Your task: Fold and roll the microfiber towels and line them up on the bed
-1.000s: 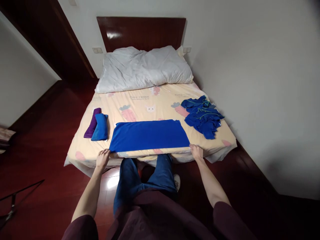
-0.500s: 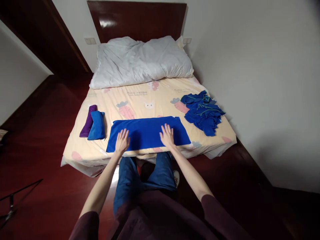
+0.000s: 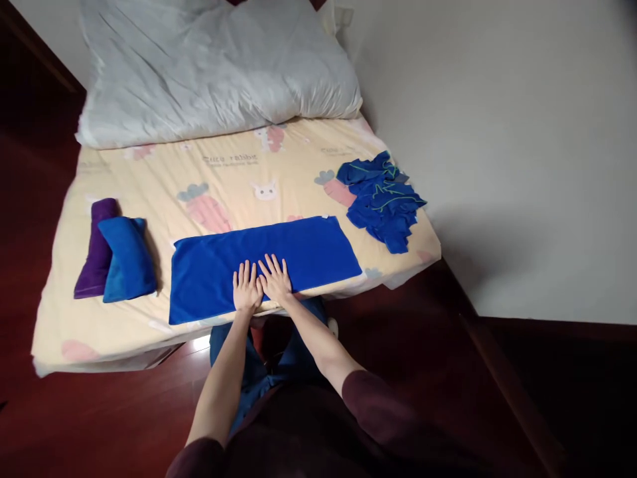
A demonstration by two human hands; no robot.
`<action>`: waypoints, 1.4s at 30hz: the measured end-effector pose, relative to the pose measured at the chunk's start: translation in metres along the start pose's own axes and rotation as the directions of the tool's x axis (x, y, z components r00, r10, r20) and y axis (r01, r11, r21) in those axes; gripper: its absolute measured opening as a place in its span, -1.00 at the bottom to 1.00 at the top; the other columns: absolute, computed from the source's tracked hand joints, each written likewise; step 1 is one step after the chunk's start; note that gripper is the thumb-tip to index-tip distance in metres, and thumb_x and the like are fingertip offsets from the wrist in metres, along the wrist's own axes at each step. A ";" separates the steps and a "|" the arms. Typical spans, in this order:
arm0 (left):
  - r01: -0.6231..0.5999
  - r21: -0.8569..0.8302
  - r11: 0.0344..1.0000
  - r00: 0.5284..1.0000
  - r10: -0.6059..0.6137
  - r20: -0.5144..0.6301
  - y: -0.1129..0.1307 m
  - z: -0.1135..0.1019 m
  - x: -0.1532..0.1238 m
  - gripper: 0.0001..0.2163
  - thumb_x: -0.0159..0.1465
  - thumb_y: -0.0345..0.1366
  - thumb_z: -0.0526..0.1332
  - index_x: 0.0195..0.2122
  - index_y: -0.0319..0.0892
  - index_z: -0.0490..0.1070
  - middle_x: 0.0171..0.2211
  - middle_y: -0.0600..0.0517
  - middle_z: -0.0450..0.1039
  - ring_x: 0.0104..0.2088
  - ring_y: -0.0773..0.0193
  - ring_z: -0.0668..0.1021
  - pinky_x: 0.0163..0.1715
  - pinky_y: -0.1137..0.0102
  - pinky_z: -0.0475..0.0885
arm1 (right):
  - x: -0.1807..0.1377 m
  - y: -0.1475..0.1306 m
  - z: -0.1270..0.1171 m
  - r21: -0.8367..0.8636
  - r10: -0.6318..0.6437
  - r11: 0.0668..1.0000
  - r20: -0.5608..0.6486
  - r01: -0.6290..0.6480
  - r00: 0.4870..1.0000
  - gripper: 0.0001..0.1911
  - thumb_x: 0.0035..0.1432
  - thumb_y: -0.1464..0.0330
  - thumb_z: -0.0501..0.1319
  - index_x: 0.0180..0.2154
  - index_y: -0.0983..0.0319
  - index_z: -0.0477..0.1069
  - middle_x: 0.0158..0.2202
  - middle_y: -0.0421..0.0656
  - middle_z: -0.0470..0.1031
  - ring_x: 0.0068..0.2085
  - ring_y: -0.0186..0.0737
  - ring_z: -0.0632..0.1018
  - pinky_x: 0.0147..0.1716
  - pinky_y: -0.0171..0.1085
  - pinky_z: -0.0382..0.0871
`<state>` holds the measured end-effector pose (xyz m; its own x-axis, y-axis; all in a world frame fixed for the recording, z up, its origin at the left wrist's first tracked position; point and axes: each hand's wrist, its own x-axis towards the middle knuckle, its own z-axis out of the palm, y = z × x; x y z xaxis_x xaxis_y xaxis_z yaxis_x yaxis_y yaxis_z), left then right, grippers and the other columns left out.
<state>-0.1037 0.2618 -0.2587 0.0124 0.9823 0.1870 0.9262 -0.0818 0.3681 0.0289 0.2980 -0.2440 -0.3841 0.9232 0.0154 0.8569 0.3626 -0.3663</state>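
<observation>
A blue towel lies spread as a long flat rectangle along the near edge of the bed. My left hand rests flat on its near middle part with the fingers stretched out. Right beside it, my right hand lies flat on the same cloth, fingers spread. The two hands meet at the thumbs, and neither one grips anything.
To the left, a folded blue cloth partly overlaps a folded purple cloth. A crumpled heap of blue cloths with green edging lies at the right. Behind, a grey-white quilt covers the far part of the bed.
My hands have come together from well apart to the middle of the towel. The camera view has shifted closer and tilted down, so the headboard is nearly out of sight.
</observation>
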 end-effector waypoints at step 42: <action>0.081 0.067 0.995 0.996 -0.078 -0.037 -0.056 -0.101 0.040 -0.36 0.42 -0.15 -0.05 0.45 -0.40 0.02 0.51 -0.20 -0.20 0.51 -0.04 -0.19 0.46 -0.07 -0.22 | 0.024 0.141 -0.108 -0.206 0.159 0.960 -0.150 -0.188 0.976 -0.31 0.44 0.19 -0.17 0.45 0.43 -0.02 0.51 0.10 -0.12 0.51 0.09 -0.07 0.43 0.23 -0.25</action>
<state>-0.1929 0.2889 -0.1795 -0.0740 0.9788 0.1909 0.9472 0.0091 0.3205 0.1779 0.3848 -0.1947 -0.1868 0.9777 0.0963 0.9659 0.2007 -0.1635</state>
